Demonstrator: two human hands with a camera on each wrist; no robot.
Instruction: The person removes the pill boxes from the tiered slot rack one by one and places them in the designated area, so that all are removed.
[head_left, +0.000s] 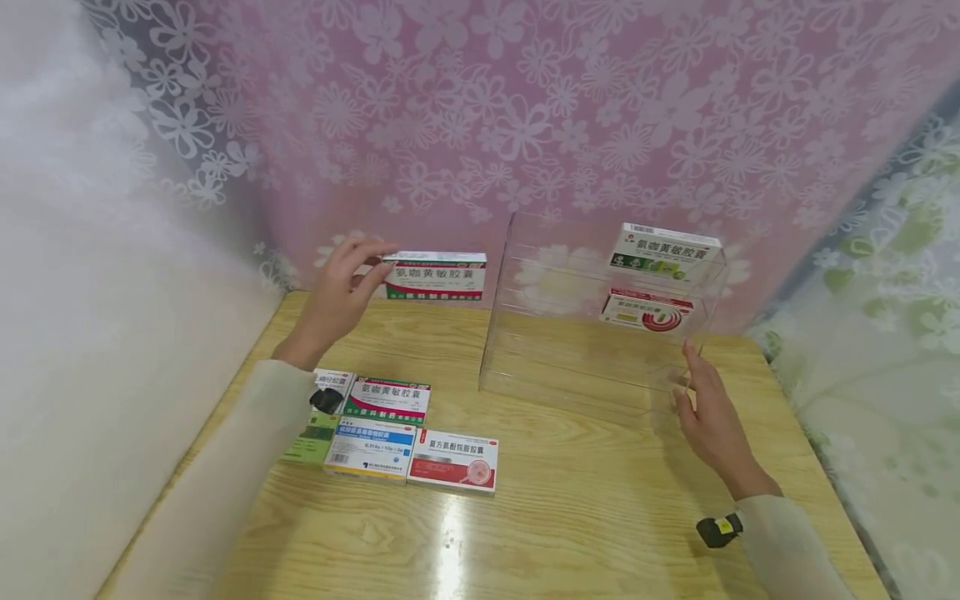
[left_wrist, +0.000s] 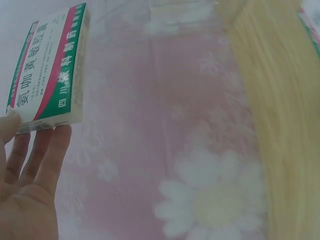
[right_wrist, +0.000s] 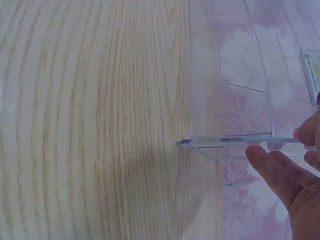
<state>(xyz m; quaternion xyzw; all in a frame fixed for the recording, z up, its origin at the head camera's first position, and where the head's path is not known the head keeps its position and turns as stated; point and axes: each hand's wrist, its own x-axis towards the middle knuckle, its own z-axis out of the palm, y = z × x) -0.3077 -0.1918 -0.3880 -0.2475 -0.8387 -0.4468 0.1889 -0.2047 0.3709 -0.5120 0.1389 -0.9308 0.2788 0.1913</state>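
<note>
Here, the left hand's (head_left: 341,292) fingers pinch the red-and-green medicine box (head_left: 435,277) by one end, just left of the clear rack (head_left: 566,329); the right hand (head_left: 716,425) grips the rack's side. That end-only hold could let the box tip, and a bump (the rack looks light) might dislodge the white-and-green box (head_left: 663,252).

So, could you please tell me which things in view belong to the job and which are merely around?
Likely in the job:
box in left hand
rack held by right hand
two racked boxes
five table boxes

Likely just around:
floral cloth
table
wrist gear
</note>
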